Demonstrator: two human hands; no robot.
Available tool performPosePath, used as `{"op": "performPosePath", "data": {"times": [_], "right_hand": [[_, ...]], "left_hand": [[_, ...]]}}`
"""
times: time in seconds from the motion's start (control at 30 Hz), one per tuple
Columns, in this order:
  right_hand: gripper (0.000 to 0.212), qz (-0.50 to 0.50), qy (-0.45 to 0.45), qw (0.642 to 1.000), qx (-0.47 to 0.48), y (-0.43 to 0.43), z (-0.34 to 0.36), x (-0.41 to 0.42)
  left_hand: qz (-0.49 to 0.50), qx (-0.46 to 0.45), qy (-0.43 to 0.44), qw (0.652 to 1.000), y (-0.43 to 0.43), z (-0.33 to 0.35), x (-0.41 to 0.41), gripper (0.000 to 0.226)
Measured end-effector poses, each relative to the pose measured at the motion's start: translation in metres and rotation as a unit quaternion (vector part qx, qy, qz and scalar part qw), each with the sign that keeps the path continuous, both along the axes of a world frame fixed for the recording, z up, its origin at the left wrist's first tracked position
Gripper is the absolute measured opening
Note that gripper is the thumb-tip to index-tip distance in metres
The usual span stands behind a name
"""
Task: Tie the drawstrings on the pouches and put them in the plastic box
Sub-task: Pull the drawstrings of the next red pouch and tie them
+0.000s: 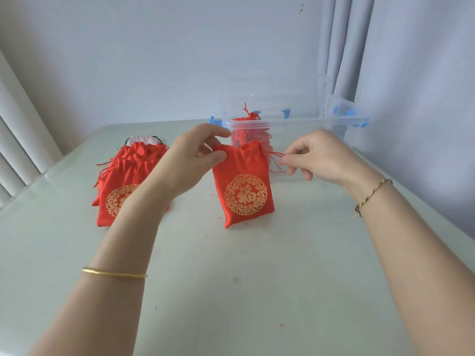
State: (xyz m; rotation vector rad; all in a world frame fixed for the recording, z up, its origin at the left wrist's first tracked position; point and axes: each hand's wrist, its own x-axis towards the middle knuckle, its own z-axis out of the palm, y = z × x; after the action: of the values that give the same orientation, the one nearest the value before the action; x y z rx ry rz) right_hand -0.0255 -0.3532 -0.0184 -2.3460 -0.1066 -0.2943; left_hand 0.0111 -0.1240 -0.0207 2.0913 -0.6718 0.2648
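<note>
My left hand (pixel 190 160) pinches the top left corner of a red pouch (pixel 244 191) between thumb and forefinger, the other fingers curled loosely behind. My right hand (pixel 316 156) pinches the red drawstring (pixel 276 154) where it comes out at the right side of the pouch's mouth, thumb against fingertip, remaining fingers bent under. The cord runs taut from the gathered hem to my fingers, with a loose end dangling below.

The pouch sits between my hands above the middle of the desk (pixel 257 278), just in front of the plastic box (pixel 295 122). Its long axis runs up and down, mouth at the top, bottom edge low and swung slightly right; I cannot tell whether that edge touches the desk. The gold round emblem faces me, right way up.

The box is clear with blue latches, open at the top, and holds tied red pouches (pixel 250 134), one knotted neck poking above the rim. To the left lies a pile of red pouches (pixel 123 186), flat, mouths pointing away from me. A gold bangle (pixel 114 273) circles my left forearm, a braided bracelet (pixel 372 194) my right wrist.
</note>
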Motion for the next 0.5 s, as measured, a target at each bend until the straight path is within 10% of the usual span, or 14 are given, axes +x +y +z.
{"op": "performPosePath", "data": {"times": [0.5], "right_hand": [[0.014,-0.051,-0.029,0.998,-0.017,-0.013,0.0,-0.002]], "left_hand": [[0.092,0.014,0.046,0.995,0.017,0.0,0.0,0.016]]}}
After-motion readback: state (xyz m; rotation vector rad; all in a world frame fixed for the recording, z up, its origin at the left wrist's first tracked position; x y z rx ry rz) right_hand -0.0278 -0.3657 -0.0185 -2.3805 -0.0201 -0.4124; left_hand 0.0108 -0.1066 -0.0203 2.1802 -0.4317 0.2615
